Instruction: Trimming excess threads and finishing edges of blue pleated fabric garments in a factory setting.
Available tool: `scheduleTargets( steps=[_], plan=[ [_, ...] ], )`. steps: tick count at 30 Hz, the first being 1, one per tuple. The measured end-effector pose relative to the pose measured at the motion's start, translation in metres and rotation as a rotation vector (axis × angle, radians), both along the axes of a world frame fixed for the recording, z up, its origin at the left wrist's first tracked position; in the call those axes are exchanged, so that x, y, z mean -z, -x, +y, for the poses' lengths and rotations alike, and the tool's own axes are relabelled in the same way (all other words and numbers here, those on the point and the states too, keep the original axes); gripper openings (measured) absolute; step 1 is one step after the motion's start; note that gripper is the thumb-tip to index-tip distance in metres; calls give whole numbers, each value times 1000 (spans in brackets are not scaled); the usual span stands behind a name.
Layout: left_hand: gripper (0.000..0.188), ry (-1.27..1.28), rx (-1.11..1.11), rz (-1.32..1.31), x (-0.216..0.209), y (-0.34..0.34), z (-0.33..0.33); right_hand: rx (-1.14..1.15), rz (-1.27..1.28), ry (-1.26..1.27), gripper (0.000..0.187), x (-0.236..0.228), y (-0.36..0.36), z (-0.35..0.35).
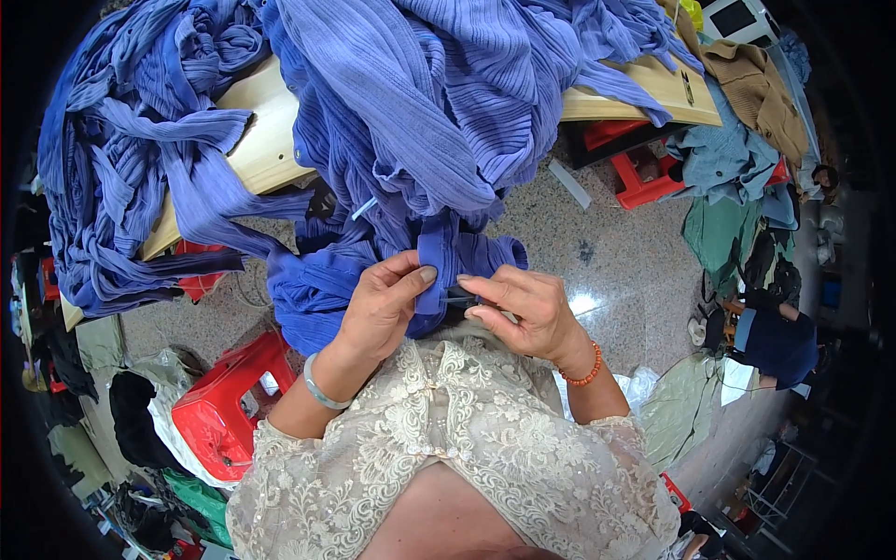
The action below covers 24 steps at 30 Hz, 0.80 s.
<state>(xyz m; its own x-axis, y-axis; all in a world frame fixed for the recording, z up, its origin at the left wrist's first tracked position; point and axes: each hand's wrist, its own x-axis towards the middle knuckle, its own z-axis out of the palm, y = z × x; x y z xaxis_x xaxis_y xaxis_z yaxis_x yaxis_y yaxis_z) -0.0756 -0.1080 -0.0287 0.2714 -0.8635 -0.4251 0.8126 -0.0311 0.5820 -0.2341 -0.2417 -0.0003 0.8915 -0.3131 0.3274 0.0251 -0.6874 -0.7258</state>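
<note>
A blue-violet ribbed knit garment (322, 289) lies bunched on my lap, its upper folds running up into the pile on the table. My left hand (385, 303) pinches the garment's flat, smoother band between thumb and forefinger. Just to the right, my right hand (525, 306) is closed at the band's edge, forefinger and thumb bent toward each other. Something thin and dark shows by those fingertips, too small to name. A pale blue stick-like piece (365, 208) pokes out of the folds above my left hand.
More blue-violet knitwear (411, 93) heaps over a pale wooden table (266, 126). Small dark thread snips (689, 89) lie at its right end. Red plastic stools (219, 406) stand at left and under the table. Brown knitwear (761, 89) and blue-grey clothing (719, 149) hang at right; another person (779, 345) is beyond.
</note>
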Motion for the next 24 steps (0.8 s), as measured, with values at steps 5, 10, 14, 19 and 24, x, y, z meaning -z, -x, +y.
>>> scheduleTargets(
  steps=[5, 10, 14, 19, 24],
  plan=[
    [18, -5, 3, 10, 1, 0, -1, 72, 1, 19, 36, 1, -1, -3],
    [17, -5, 11, 23, -1, 1, -2, 96, 16, 94, 36, 3, -2, -1],
    [17, -5, 9, 39, 1, 2, -2, 95, -5, 141, 34, 4, -4, 0],
    [17, -4, 8, 49, 0, 2, -2, 89, -15, 133, 31, 7, -4, 1],
    [17, -19, 13, 48, -1, 2, -2, 116, -35, 138, 29, 9, -2, 0]
  ],
)
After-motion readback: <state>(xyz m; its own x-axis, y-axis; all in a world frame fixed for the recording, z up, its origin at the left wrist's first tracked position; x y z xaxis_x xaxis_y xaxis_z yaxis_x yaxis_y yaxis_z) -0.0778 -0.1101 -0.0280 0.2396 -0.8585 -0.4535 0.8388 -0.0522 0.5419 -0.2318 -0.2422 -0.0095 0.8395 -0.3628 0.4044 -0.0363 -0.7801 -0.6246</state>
